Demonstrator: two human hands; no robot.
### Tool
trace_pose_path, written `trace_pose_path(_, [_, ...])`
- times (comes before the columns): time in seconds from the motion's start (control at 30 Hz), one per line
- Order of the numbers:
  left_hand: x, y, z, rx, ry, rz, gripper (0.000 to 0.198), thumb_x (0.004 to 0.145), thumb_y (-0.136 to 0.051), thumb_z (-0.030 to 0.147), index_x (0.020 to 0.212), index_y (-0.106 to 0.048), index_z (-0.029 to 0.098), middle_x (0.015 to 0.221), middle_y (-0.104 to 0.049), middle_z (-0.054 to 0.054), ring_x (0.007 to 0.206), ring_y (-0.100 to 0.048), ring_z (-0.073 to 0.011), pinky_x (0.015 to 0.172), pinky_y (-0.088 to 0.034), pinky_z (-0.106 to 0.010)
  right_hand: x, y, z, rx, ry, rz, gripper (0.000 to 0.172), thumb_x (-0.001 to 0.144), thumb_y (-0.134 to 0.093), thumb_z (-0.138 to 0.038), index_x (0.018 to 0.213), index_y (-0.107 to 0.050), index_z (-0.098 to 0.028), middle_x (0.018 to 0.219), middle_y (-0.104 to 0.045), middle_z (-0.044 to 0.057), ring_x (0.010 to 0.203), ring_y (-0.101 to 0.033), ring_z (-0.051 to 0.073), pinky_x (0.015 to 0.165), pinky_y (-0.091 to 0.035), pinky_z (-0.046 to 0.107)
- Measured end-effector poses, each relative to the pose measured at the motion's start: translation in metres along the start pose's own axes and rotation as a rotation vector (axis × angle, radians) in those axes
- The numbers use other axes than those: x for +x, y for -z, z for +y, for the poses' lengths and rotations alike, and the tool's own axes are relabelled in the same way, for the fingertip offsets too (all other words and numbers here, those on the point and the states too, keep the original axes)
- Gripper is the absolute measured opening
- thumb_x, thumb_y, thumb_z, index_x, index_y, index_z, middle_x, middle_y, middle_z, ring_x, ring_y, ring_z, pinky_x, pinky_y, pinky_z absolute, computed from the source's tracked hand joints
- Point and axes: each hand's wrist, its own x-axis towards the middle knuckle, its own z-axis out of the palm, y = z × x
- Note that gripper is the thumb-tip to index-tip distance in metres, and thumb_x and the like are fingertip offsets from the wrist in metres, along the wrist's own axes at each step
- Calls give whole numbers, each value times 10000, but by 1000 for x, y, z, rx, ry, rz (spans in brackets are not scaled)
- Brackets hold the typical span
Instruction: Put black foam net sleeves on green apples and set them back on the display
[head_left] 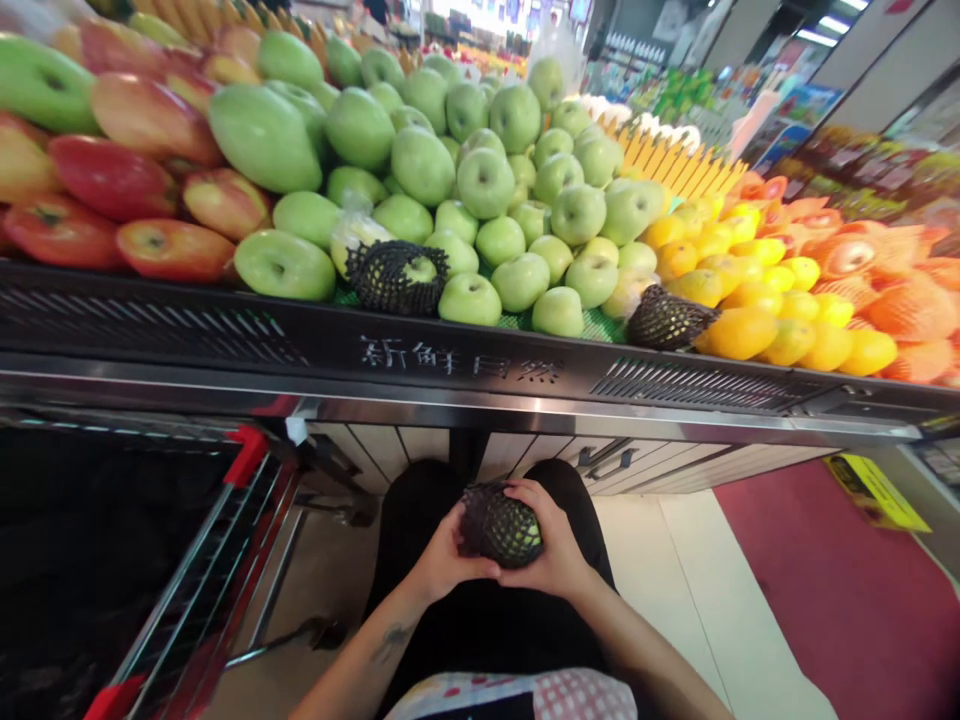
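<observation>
Both my hands hold one green apple wrapped in a black foam net (501, 524), low in front of my body. My left hand (444, 556) cups its left side with fingers curled round it. My right hand (551, 545) wraps over its top and right side. Above stands the fruit display with a pile of green apples (480, 180). Another netted green apple (397, 276) lies at the pile's front edge, and an empty black net (666, 318) lies further right.
Red apples (112, 170) fill the left of the stand, yellow fruit (757, 300) and orange-netted fruit (892, 280) the right. A black display rim with lettering (457, 360) fronts it. A shopping cart with red trim (210, 560) stands at my left. Red floor mat (840, 590) at right.
</observation>
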Motion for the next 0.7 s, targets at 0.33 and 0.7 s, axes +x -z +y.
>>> trace_pose_path(0.33, [-1,27,50,110,-201,-13,218,681,-865,357,845,-794,232,1037,-759,-73,852,-704,-186,756,-550,-269,120,130,-43,-566,186,870,758,785,-724,-416,1403,-318,-247,1352,-432,145,1302,-467,339,1134,-354,579])
trace_pose_path(0.7, [-8,37,31,157,-120,73,325,703,-814,507,887,-777,242,1073,-725,-79,909,-659,-219,677,-517,-265,184,184,-18,-986,44,257,666,858,-638,-539,1378,-451,-167,1306,-498,195,1207,-509,357,1002,-450,503])
